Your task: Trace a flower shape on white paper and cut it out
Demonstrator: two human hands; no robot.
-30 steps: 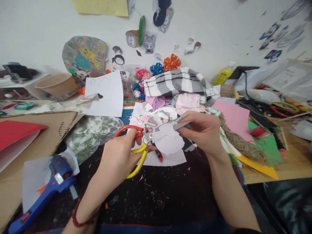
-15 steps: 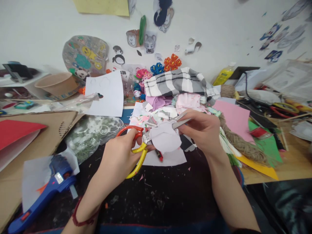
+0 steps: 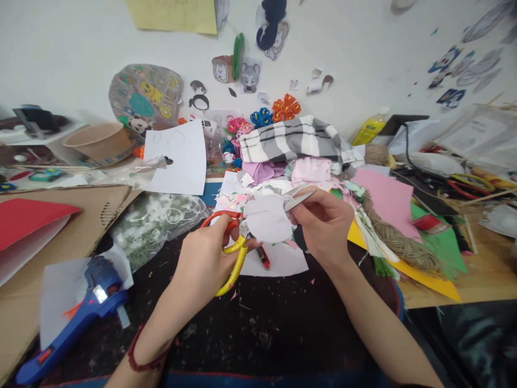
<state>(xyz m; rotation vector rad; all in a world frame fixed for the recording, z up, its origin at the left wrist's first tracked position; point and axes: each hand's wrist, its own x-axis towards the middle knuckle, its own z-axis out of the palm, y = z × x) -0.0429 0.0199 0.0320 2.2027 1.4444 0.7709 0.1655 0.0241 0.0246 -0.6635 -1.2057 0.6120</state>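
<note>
My left hand [image 3: 200,264] grips a pair of scissors [image 3: 235,252] with one yellow and one red-orange handle. The steel blades pass behind a rounded pale lilac paper cut-out [image 3: 266,218], and their open tips show by my right hand [image 3: 323,226]. That hand pinches the cut-out's edge between thumb and fingers. The cut-out's lower part hangs just above a white paper sheet [image 3: 278,261]. The blades' middle section is hidden behind the paper.
A black speckled mat [image 3: 258,328] lies under my hands, scattered with paper scraps. A blue glue gun [image 3: 81,307] rests at the left on cardboard [image 3: 48,226]. Ahead lie piled paper scraps and a plaid cloth [image 3: 291,140]. Jute twine [image 3: 398,242] and pink card [image 3: 388,196] are at the right.
The paper cut-out and my right hand have shifted left and slightly up. The scissors stay in about the same place, and the view has tilted slightly.
</note>
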